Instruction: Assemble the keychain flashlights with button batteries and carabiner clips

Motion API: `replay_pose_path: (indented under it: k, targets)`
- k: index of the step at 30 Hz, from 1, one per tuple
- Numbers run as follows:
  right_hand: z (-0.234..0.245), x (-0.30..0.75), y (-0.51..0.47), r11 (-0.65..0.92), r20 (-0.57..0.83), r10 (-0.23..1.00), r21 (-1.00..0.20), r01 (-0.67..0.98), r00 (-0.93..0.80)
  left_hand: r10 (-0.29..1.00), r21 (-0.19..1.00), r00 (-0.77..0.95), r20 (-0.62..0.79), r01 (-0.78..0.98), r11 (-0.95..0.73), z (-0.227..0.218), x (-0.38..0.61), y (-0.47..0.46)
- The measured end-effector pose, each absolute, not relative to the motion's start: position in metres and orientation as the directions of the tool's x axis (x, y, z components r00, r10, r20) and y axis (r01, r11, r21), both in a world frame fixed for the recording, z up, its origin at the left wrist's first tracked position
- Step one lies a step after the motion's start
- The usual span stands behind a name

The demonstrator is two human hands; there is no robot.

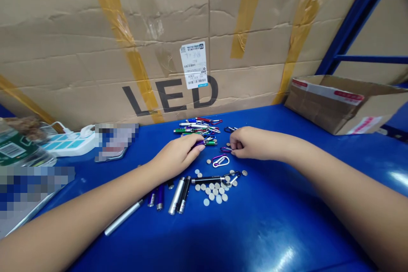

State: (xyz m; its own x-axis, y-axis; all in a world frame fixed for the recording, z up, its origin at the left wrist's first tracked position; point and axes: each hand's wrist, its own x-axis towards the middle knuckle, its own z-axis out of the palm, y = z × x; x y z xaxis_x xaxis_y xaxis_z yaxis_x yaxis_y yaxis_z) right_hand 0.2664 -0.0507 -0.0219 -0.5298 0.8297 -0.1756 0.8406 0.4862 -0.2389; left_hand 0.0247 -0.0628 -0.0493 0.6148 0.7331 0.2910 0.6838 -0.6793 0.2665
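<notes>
My left hand [180, 155] is closed with thumb and fingers around a small purple flashlight [199, 143], mostly covered by the fingers. Just beyond it lies a pile of slim flashlights with carabiner clips [194, 126], in red, silver, blue and green. My right hand [244, 142] has its fingertips pinched on a purple carabiner clip [225, 149]. A black carabiner clip [229, 129] shows behind that hand. Between the hands and nearer me rest a white-and-purple carabiner [221, 161], many button cells [216, 191] and a black flashlight [208, 180] with its clip.
Several flashlight tubes [176, 195] lie nearer me, with a silver tube [123, 217] under my left forearm. On the left are a power strip [72, 142], a bottle [19, 144] and blurred flat items. An open cardboard box [338, 102] stands right; a large carton [172, 17] closes the back.
</notes>
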Motion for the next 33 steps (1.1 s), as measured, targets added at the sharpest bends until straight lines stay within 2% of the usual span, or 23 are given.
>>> replay_pose_path:
  k: [2, 5, 7, 9, 13, 18, 19, 21, 23, 25, 29, 33]
  targets:
    - [-0.020, 0.267, -0.051, 0.499, -0.116, 0.833, -0.268, 0.824, -0.542, 0.722, 0.263, 0.622, 0.302, 0.674, -0.691, -0.049, 0.024, -0.064]
    - [-0.016, 0.264, -0.055, 0.540, 0.096, 0.836, -0.317, 0.780, -0.540, 0.721, 0.254, 0.584, 0.373, 0.683, -0.685, -0.049, 0.023, -0.065]
    - [-0.015, 0.258, -0.061, 0.584, 0.186, 0.810, -0.337, 0.738, -0.556, 0.714, 0.244, 0.562, 0.417, 0.688, -0.684, -0.049, 0.022, -0.066]
    - [-0.015, 0.249, -0.069, 0.621, 0.193, 0.781, -0.339, 0.707, -0.594, 0.693, 0.227, 0.577, 0.432, 0.674, -0.703, -0.050, 0.021, -0.067]
    - [-0.017, 0.235, -0.080, 0.633, 0.198, 0.774, -0.241, 0.736, -0.601, 0.624, 0.198, 0.635, 0.455, 0.611, -0.766, -0.050, 0.022, -0.067]
    - [-0.024, 0.227, -0.082, 0.625, 0.298, 0.775, -0.231, 0.746, -0.557, 0.668, 0.309, 0.556, 0.495, 0.605, -0.733, -0.048, 0.023, -0.066]
    - [-0.026, 0.226, -0.082, 0.631, 0.327, 0.765, -0.205, 0.748, -0.555, 0.680, 0.337, 0.535, 0.501, 0.603, -0.723, -0.048, 0.023, -0.066]
    - [-0.031, 0.222, -0.081, 0.642, 0.364, 0.728, -0.064, 0.764, -0.581, 0.693, 0.368, 0.509, 0.510, 0.599, -0.711, -0.048, 0.023, -0.066]
    - [-0.036, 0.219, -0.081, 0.645, 0.375, 0.680, 0.102, 0.758, -0.629, 0.687, 0.361, 0.514, 0.514, 0.597, -0.717, -0.048, 0.023, -0.067]
    - [-0.040, 0.218, -0.080, 0.651, 0.386, 0.629, 0.211, 0.729, -0.675, 0.674, 0.337, 0.538, 0.506, 0.596, -0.728, -0.048, 0.024, -0.068]
    - [-0.042, 0.217, -0.080, 0.651, 0.413, 0.558, 0.321, 0.688, -0.720, 0.677, 0.340, 0.547, 0.492, 0.596, -0.728, -0.048, 0.025, -0.071]
    - [-0.039, 0.216, -0.080, 0.632, 0.390, 0.560, 0.369, 0.681, -0.731, 0.696, 0.361, 0.530, 0.485, 0.604, -0.711, -0.046, 0.025, -0.072]
